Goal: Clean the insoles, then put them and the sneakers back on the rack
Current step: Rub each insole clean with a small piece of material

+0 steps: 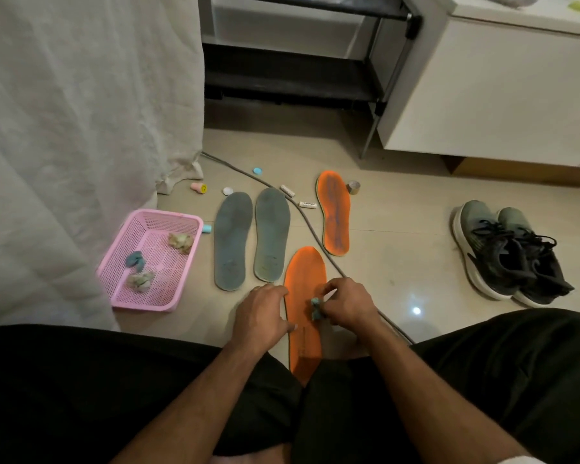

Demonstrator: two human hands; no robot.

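Four insoles lie on the pale tiled floor (pixel 399 236) in front of me, and I am working on the nearest one. My left hand (pixel 263 313) lies flat with fingers spread, pressing down the left edge of the long bright orange foam insole (pixel 303 343) that runs from between my knees out toward the rack. My right hand (pixel 347 304) is pinched shut on a small crumpled blue-green wipe (pixel 316 309), which touches the insole's middle.

Its partner, the second orange insole with dark grey smudging (pixel 334 212), lies farther out to the right, past the grey cable (pixel 318 236) that crosses the floor, and looks not yet cleaned. Two grey-green worn insoles (pixel 252 239) lie side by side to the left of the cable; I cannot tell whether they have been wiped.

Near the floor's left edge, by the hanging white sheet (pixel 81 128), sits the pink plastic mesh basket (pixel 154 303) holding three used wads, which suggests some wiping is done. One pair of dark lace-up sneakers with white soles (pixel 509 256) stands well apart on the right. At the far edge, the black metal shoe rack (pixel 292 78) shows nothing on the shelves I can see.

By my reckoning the cleaning is midway, and every return to the rack is left to do.
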